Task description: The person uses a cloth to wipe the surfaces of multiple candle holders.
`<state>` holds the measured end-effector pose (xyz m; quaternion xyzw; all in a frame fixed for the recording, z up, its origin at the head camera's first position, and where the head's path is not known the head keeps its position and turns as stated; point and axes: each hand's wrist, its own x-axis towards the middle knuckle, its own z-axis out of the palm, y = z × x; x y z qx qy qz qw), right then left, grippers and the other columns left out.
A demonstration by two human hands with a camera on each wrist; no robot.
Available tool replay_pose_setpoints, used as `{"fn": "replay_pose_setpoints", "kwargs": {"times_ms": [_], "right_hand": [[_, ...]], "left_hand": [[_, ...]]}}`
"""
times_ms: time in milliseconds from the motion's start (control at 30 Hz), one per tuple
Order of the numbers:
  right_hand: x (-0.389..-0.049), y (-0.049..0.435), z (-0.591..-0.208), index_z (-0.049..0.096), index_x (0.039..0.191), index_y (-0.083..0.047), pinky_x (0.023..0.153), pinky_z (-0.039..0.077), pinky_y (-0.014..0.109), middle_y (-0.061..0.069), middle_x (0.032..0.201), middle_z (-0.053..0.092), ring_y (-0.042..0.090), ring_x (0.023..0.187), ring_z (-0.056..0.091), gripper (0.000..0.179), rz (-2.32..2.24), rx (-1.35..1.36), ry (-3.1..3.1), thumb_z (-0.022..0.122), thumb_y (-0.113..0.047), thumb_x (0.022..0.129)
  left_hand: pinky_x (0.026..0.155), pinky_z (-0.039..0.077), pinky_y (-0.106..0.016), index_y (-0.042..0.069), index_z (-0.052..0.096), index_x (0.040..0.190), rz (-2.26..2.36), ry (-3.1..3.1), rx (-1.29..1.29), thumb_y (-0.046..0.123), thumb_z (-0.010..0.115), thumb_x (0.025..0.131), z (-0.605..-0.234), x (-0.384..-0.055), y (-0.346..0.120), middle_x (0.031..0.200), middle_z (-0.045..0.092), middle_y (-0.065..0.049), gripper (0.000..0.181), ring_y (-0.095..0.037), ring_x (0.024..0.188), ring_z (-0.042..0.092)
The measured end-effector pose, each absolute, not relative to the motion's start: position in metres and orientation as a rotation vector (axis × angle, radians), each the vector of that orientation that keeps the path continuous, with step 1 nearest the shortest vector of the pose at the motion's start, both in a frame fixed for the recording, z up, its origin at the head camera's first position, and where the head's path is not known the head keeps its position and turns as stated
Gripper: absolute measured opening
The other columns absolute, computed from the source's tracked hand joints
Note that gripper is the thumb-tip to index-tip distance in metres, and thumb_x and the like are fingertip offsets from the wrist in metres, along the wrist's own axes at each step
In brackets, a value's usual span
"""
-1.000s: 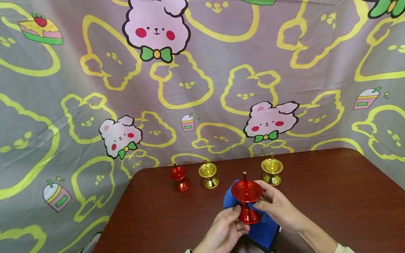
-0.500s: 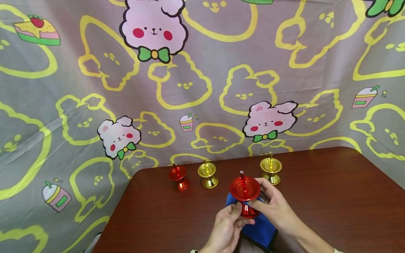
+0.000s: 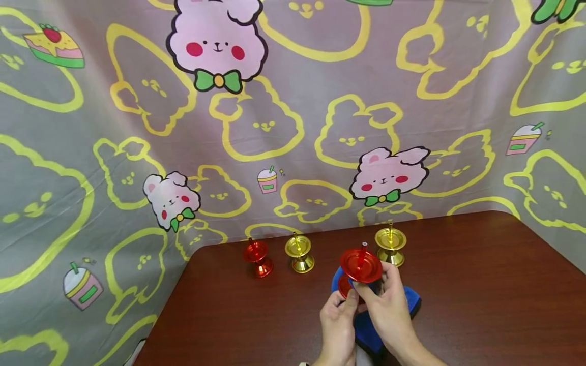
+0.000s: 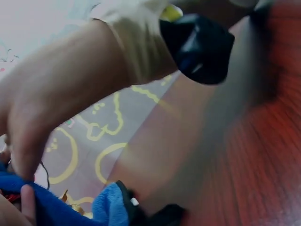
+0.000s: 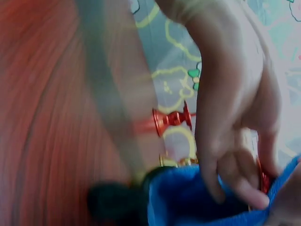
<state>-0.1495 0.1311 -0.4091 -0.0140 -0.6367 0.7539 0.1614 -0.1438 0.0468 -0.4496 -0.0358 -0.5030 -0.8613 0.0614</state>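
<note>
In the head view, both hands hold a shiny red candle holder (image 3: 360, 266) above the table, tilted, with its dish and short spike toward the upper right. My left hand (image 3: 338, 325) grips it low, near the base. A blue cloth (image 3: 412, 301) is bunched about the holder, and my right hand (image 3: 390, 312) pinches cloth and holder together below the dish. Fingers and cloth hide most of the stem. The left wrist view shows the cloth (image 4: 110, 203) against the fingers; only a sliver of red holder (image 5: 265, 182) appears in the right wrist view.
Toward the back of the brown table (image 3: 220, 315) stand another red candle holder (image 3: 259, 259), a gold one (image 3: 299, 253) beside it, and a second gold one (image 3: 391, 247) just behind the right hand. A patterned curtain (image 3: 311, 122) hangs behind the table.
The held candle holder has gone from nearly upright to tilted, its base swinging left. My right hand has turned upward along it. More cloth now shows to the right of that hand.
</note>
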Motion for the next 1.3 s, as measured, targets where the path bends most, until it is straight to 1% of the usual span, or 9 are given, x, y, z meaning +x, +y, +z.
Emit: {"fn": "replay_pose_setpoints", "kwargs": {"times_ms": [100, 167, 267, 467, 633, 767, 900, 1033, 1300], "right_hand": [[-0.150, 0.122, -0.409, 0.038, 0.131, 0.004, 0.076, 0.051, 0.020, 0.015, 0.125, 0.056, 0.008, 0.106, 0.056, 0.051, 2.225, -0.158, -1.699, 0.066, 0.010, 0.089], [-0.151, 0.117, -0.409, 0.037, 0.131, 0.005, 0.085, 0.048, 0.017, 0.015, 0.129, 0.054, 0.008, 0.114, 0.052, 0.051, 2.274, -0.202, -1.636, 0.065, 0.011, 0.089], [-0.153, 0.115, -0.410, 0.036, 0.132, 0.005, 0.093, 0.044, 0.016, 0.016, 0.135, 0.051, 0.008, 0.121, 0.048, 0.050, 2.336, -0.221, -1.608, 0.064, 0.012, 0.090], [-0.161, 0.128, -0.408, 0.040, 0.127, 0.002, 0.091, 0.047, 0.020, 0.004, 0.121, 0.059, 0.009, 0.109, 0.057, 0.044, 2.441, -0.180, -1.648, 0.065, 0.007, 0.091], [-0.166, 0.146, -0.408, 0.040, 0.129, 0.001, 0.095, 0.046, 0.020, -0.002, 0.119, 0.062, 0.009, 0.109, 0.059, 0.041, 2.496, -0.105, -1.709, 0.064, 0.000, 0.096], [-0.165, 0.157, -0.411, 0.040, 0.129, 0.001, 0.096, 0.044, 0.019, -0.004, 0.119, 0.063, 0.010, 0.112, 0.058, 0.040, 2.501, -0.004, -1.742, 0.063, -0.001, 0.096], [-0.162, 0.161, -0.416, 0.042, 0.127, 0.002, 0.095, 0.046, 0.020, -0.004, 0.118, 0.065, 0.011, 0.111, 0.059, 0.039, 2.478, 0.082, -1.772, 0.064, 0.001, 0.094], [-0.159, 0.163, -0.419, 0.046, 0.127, 0.004, 0.093, 0.047, 0.021, 0.001, 0.118, 0.066, 0.012, 0.110, 0.061, 0.041, 2.438, 0.108, -1.846, 0.068, -0.001, 0.093], [-0.156, 0.164, -0.421, 0.055, 0.129, 0.007, 0.089, 0.052, 0.023, 0.013, 0.121, 0.067, 0.013, 0.108, 0.066, 0.044, 2.343, 0.109, -1.984, 0.073, -0.002, 0.090]], "left_hand": [[0.074, 0.052, -0.025, -0.015, 0.060, 0.104, -2.475, -1.531, -0.133, 0.004, 0.063, 0.097, -0.456, -0.146, 0.053, 0.079, 0.073, -0.002, 0.021, -0.011, 0.076, 0.066], [0.074, 0.052, -0.024, -0.018, 0.061, 0.111, -2.402, -1.525, -0.157, 0.001, 0.065, 0.095, -0.461, -0.148, 0.056, 0.079, 0.073, -0.004, 0.025, -0.009, 0.076, 0.066], [0.077, 0.054, -0.025, -0.014, 0.064, 0.116, -2.360, -1.548, -0.175, 0.001, 0.068, 0.093, -0.464, -0.151, 0.056, 0.089, 0.074, -0.013, 0.028, -0.010, 0.083, 0.068], [0.085, 0.053, -0.027, -0.007, 0.069, 0.116, -2.393, -1.796, -0.188, 0.006, 0.071, 0.091, -0.452, -0.153, 0.038, 0.104, 0.073, -0.019, 0.028, -0.017, 0.095, 0.069], [0.073, 0.055, -0.028, -0.008, 0.072, 0.098, -2.335, -2.131, -0.284, 0.016, 0.066, 0.098, -0.431, -0.154, 0.011, 0.089, 0.074, -0.019, 0.024, -0.021, 0.075, 0.071], [0.059, 0.054, -0.025, -0.003, 0.070, 0.082, -2.070, -2.212, -0.400, 0.015, 0.069, 0.096, -0.419, -0.160, -0.007, 0.074, 0.071, -0.015, 0.024, -0.015, 0.060, 0.065], [0.065, 0.049, -0.023, 0.007, 0.072, 0.098, -1.842, -2.229, -0.515, 0.015, 0.076, 0.089, -0.413, -0.166, -0.014, 0.087, 0.071, -0.007, 0.012, -0.013, 0.074, 0.061], [0.072, 0.049, -0.030, 0.012, 0.069, 0.119, -1.718, -2.310, -0.566, 0.017, 0.080, 0.086, -0.415, -0.169, -0.012, 0.105, 0.070, -0.002, 0.035, -0.018, 0.089, 0.060], [0.081, 0.051, -0.035, 0.019, 0.071, 0.115, -1.651, -2.303, -0.600, 0.018, 0.082, 0.083, -0.425, -0.170, -0.003, 0.101, 0.069, 0.006, 0.034, -0.016, 0.094, 0.061]]}}
